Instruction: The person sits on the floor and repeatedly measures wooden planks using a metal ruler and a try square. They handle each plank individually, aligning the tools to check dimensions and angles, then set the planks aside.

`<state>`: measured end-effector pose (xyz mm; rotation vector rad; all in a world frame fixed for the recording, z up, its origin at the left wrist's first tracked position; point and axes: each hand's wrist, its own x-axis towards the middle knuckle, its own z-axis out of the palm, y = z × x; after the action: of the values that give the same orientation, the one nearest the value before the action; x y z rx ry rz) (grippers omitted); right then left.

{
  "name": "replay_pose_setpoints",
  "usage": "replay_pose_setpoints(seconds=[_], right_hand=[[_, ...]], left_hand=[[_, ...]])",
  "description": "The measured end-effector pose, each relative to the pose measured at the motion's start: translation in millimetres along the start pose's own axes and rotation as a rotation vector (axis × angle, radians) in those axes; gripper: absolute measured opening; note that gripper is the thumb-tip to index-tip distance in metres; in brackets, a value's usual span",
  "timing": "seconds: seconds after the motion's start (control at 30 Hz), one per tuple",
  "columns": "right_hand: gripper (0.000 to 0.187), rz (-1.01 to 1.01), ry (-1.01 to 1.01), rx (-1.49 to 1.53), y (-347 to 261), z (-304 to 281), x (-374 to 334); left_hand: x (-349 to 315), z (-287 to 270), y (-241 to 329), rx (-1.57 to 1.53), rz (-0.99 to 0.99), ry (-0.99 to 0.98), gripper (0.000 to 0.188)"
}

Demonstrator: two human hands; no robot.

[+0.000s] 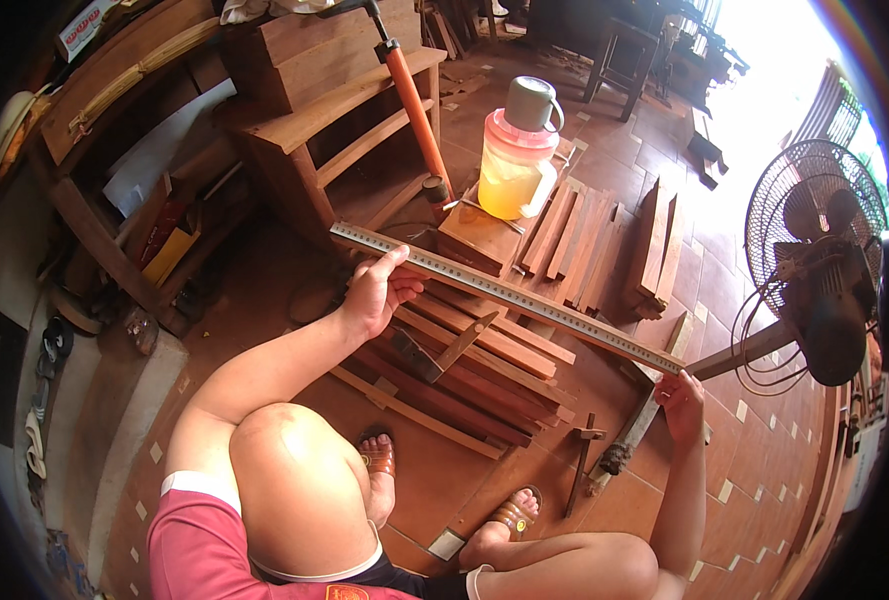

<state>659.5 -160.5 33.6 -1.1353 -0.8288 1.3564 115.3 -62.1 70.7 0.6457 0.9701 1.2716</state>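
Long ruler [542, 305] slants across the head view from far left to near right, over wooden strips [509, 352]; fingers of your left hand [369, 297] clamp it toward its left end, your right hand's [680, 405] its right end.

The person wears a pinkish-red, short-sleeved fabric shirt [199, 535], its left sleeve finished with a broad white cuff [201, 487]; a small shield-shaped badge outlined in yellow [347, 593] sits on the front. Below are dark fabric shorts [414, 580] with narrow white edging [349, 570] at the legs. On the feet are brown, open-toed strap sandals [510, 514], the right one bearing a small round yellowish emblem [521, 524]. The left hand [372, 292] and right hand [680, 402] are bare
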Motion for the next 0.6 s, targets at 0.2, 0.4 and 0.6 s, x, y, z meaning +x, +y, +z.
replay_pose_setpoints(seconds=[0.2,0.4,0.6], right_hand=[[0.028,-0.009,-0.001,-0.006,1.7,-2.8,0.4],[0.028,-0.006,-0.007,-0.009,1.4,-1.5,1.6],[0.028,-0.013,-0.004,0.008,2.5,-2.2,2.0]], left_hand=[[-1.6,2.2,1.6,-0.001,-0.009,-0.008,0.023],[-0.3,-0.5,-0.3,-0.021,0.003,-0.007,0.025],[0.9,-2.5,-0.3,-0.015,0.01,-0.031,0.027]])
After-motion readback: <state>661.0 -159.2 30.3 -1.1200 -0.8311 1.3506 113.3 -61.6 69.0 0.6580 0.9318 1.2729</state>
